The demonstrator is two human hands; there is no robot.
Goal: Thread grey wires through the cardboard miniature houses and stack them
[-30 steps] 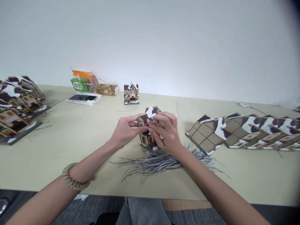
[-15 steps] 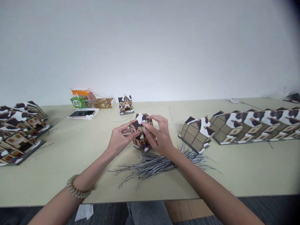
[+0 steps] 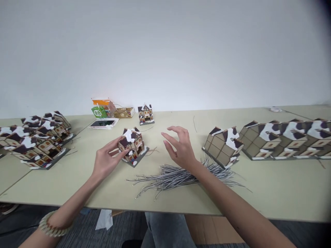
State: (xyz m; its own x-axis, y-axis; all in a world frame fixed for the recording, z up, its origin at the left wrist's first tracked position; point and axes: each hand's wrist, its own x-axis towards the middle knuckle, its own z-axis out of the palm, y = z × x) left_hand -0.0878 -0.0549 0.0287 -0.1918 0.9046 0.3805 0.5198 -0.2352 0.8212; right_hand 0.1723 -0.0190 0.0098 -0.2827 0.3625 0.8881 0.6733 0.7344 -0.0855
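My left hand [image 3: 110,156] grips a small model house [image 3: 131,144] with a dark, snow-patched roof, thumb on the near side and fingers behind. The house is upright at the tabletop, and thin reddish wires [image 3: 153,151] stick out at its right. My right hand [image 3: 181,148] hovers over the table with its fingers apart and nothing in them. Beneath my right forearm lies a bundle of grey wires [image 3: 178,177]. To the right of that hand stands another house [image 3: 221,146], its plain beige back towards me.
A row of similar houses [image 3: 287,139] stands at the right, and a group of them [image 3: 43,141] at the left. One house [image 3: 146,113] is near the wall. A phone [image 3: 103,123], a green packet [image 3: 99,112] and a printed box [image 3: 124,112] sit at the back left.
The model house has moved left in my left hand and turned, so its front faces more to the right. My right hand has let go of it and opened. The view has shifted left.
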